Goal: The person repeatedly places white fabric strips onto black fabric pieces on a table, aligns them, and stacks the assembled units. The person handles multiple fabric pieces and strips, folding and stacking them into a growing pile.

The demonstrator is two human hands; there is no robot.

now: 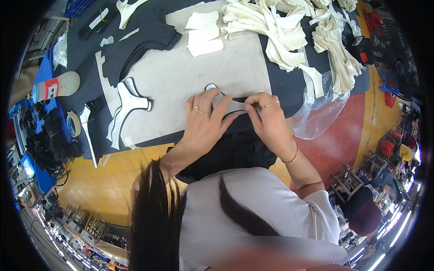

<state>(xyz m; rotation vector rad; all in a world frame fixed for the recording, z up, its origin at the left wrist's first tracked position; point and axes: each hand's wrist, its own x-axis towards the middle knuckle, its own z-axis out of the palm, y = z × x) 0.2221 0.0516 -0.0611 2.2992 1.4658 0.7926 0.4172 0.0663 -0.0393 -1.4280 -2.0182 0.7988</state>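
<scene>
Between my hands, on the grey board point(162, 104), lies a small white cut piece with black fabric edges point(236, 106). My left hand point(203, 117) bends over its left part, fingertips on top and thumb at the near edge. My right hand point(269, 119) pinches its right end between thumb and fingers. The left end of the piece pokes out beyond my left fingers; much of the rest is covered. To the left lies a small stack of white, black-edged branched pieces point(125, 108), apart from both hands.
Black cut fabric point(140, 49) lies at the far left of the board, near white strips point(203, 34). Bundles of cream pieces point(275, 34) fill the far right, beside clear plastic point(316, 117). A bottle point(58, 86) and tape roll point(73, 124) stand left; a black fan point(395, 63) stands right.
</scene>
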